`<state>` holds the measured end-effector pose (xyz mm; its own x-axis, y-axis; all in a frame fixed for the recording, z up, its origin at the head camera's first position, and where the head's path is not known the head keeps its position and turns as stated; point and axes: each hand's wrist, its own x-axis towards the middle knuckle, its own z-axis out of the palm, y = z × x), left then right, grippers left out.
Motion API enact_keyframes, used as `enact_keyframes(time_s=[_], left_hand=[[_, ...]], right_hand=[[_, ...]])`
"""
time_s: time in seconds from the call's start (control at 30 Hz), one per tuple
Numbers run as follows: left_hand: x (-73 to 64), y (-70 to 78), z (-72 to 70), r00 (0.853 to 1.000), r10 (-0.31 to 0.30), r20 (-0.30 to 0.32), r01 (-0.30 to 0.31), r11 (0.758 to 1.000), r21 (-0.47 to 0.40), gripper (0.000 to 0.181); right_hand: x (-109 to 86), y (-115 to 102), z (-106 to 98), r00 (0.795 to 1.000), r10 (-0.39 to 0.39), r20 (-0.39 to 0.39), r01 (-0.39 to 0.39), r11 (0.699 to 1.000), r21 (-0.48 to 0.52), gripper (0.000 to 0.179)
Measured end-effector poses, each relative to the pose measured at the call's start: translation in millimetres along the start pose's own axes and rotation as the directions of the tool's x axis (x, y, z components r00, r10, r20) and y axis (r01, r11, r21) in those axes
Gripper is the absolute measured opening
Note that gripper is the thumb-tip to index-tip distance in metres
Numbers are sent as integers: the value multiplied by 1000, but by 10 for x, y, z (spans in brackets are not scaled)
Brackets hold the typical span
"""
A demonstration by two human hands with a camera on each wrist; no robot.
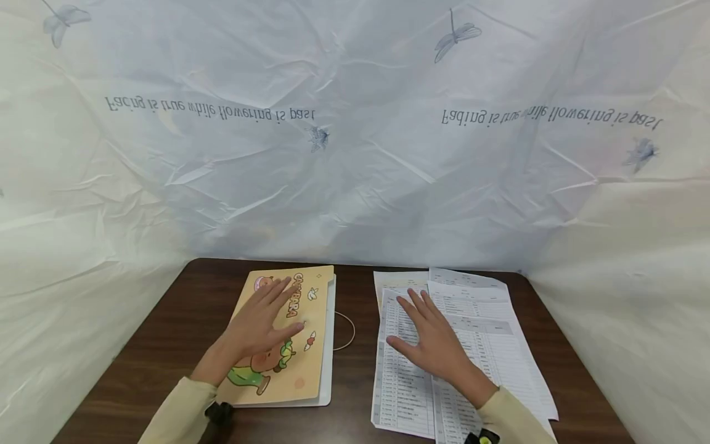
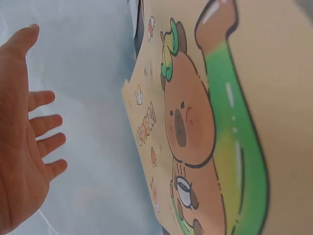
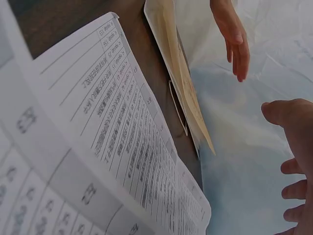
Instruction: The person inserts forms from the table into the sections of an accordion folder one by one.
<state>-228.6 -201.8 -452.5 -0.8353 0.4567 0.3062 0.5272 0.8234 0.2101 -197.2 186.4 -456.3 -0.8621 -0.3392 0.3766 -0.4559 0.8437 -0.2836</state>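
Note:
A tan folder with cartoon capybaras on its cover lies on the left half of the table. Over it hovers my left hand, fingers spread and holding nothing; the left wrist view shows a gap between this hand and the cover. To the right lie several overlapping printed sheets with tables of small text. My right hand is above these sheets, fingers spread, nothing in its grasp. In the right wrist view that hand is apart from the paper.
The dark wooden table carries both. A thin elastic loop sticks out from the folder's right side. Behind the table and along its sides hangs a whitish plastic sheet with printed dragonflies and lettering.

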Motion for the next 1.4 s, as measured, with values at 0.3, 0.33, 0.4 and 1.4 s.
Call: enact_keyframes(time_s=[0.3, 0.33, 0.4, 1.4], left_hand=[[195, -55, 54, 994, 110, 29, -108, 992, -66, 73], [219, -55, 64, 993, 115, 38, -112, 991, -69, 73], [268, -52, 88, 991, 125, 53, -121, 990, -69, 72], [618, 67, 503, 944, 216, 248, -234, 971, 47, 52]], right_hand=[[220, -138, 184, 991, -97, 97, 82, 986, 143, 81], [240, -157, 213, 988, -110, 104, 95, 985, 146, 80], [283, -194, 280, 984, -127, 122, 108, 983, 152, 78], [656, -467, 938, 914, -214, 344, 175, 975, 139, 66]])
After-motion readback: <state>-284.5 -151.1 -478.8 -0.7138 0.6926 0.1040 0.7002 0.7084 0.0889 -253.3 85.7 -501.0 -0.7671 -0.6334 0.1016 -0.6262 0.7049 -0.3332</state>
